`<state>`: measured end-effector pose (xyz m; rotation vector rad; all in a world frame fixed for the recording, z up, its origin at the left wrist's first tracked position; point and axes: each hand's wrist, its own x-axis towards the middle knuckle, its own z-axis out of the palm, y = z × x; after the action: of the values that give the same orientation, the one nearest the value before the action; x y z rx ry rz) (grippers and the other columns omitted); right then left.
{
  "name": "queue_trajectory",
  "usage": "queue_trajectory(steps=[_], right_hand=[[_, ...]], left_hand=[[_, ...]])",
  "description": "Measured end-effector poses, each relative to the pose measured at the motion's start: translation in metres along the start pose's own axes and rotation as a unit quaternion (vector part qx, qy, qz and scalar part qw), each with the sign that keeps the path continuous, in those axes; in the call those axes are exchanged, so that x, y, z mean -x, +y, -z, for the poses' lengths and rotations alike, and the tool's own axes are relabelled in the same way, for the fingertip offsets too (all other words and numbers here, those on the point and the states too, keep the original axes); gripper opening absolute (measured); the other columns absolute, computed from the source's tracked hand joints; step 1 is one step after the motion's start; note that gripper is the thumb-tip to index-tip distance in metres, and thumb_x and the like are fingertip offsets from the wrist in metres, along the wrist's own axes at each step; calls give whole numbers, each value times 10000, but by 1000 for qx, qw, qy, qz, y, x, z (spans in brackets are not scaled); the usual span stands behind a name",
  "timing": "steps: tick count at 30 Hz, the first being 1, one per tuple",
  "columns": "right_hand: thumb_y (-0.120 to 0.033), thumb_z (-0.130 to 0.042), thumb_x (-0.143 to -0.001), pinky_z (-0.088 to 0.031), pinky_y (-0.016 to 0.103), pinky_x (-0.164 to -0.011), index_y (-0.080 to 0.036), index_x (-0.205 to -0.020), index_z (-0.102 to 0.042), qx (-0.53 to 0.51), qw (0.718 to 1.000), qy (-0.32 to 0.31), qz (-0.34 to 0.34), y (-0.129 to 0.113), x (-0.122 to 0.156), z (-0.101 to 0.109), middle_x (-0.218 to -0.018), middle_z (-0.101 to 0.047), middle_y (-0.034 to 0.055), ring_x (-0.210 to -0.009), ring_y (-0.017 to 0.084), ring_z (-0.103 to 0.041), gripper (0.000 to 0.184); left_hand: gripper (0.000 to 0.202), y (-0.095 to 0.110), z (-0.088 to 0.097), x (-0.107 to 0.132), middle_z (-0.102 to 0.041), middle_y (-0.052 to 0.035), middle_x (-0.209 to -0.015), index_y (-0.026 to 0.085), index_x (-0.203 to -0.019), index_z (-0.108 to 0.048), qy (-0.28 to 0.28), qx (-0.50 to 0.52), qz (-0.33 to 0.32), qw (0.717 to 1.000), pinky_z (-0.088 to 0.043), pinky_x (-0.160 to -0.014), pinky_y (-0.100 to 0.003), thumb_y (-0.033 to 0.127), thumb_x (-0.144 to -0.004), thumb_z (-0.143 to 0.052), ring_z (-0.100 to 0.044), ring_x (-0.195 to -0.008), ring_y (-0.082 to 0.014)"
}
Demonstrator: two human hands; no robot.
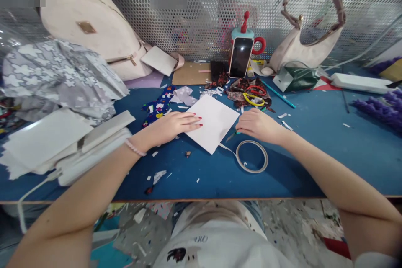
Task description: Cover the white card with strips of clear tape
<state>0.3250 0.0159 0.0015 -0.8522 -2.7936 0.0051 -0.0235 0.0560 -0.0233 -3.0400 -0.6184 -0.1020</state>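
Paper work is the step in hand: you have the white sheet [213, 122] lying flat on the blue tabletop [314, 155], turned like a diamond, and you look to be pinning it down while the other hand works at its edge. Your left hand [174, 127] lies palm down at nine o'clock of the sheet, fingers stretched out flat and together, their tips resting on the paper's left part; it grips nothing, only presses. Your right hand [257, 125] sits at three o'clock of the sheet, knuckles up and fingers curled under, touching the paper's right corner; something thin and dark, with a bit of green, pokes out beneath it toward the sheet, but whether it is a blade, a pen or a scrap I cannot tell, nor how firmly you hold it. The tape roll [252, 156] lies just beside that hand at about five o'clock, a loose strip trailing from it to the sheet's lower edge. Scissors [253, 95] with red and yellow handles lie among coloured scraps at twelve o'clock, near the propped phone [240, 57], and a stack of white card [47, 142] sits well apart at nine o'clock. My judgement is that the next move calls for steady downward pressure from the left hand so the sheet cannot swivel, and a short, controlled motion of the right hand along the edge, with the tape strip kept from sticking to the tabletop.
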Motion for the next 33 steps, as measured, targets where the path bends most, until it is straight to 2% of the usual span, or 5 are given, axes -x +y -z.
queue_trajectory(steps=[2, 6, 11, 23, 33], right_hand=[[-305, -362, -1040, -313, 323, -712, -164, -859, -651, 79, 994, 25, 67, -8, -3, -3, -806, -676, 67, -790, 186, -550, 369], [-196, -373, -1032, -283, 307, -671, -159, -908, -641, 119, 985, 35, 117, -13, -7, -5, -829, -671, 49, -769, 168, -525, 298], [-202, -379, -1032, -274, 314, -682, -161, -918, -638, 119, 984, 22, 131, -12, -12, -4, -796, -649, 35, -758, 174, -499, 286], [-160, -417, -1008, -269, 312, -712, -166, -923, -636, 153, 978, 25, 140, -9, -17, -2, -828, -651, 41, -761, 176, -486, 235], [-44, -443, -930, -263, 359, -841, -189, -850, -626, 233, 959, -16, 161, -24, -32, 15, -742, -580, 12, -733, 181, -474, 247]], left_hand=[[720, 0, -1, 0, -468, -12, -1506, 281, -1438, -470, 6, -3, 0, 1000, -383, -1087, -387, -80, -828, -343, -407, -1410, -191], [648, 1, -1, -1, -476, -22, -1500, 271, -1435, -478, 16, -7, -1, 1000, -384, -1081, -384, -40, -889, -318, -411, -1405, -193], [559, -1, -3, -1, -466, -42, -1506, 246, -1441, -471, 23, 2, -14, 1000, -374, -1086, -397, 29, -945, -336, -413, -1404, -212], [555, 0, -1, -2, -485, -37, -1493, 244, -1434, -477, 12, -6, -14, 1000, -360, -1101, -390, 21, -943, -346, -398, -1413, -203], [685, 4, 10, -1, -435, -23, -1532, 262, -1461, -438, -36, 2, 12, 999, -293, -1147, -384, -27, -842, -392, -327, -1456, -201]])
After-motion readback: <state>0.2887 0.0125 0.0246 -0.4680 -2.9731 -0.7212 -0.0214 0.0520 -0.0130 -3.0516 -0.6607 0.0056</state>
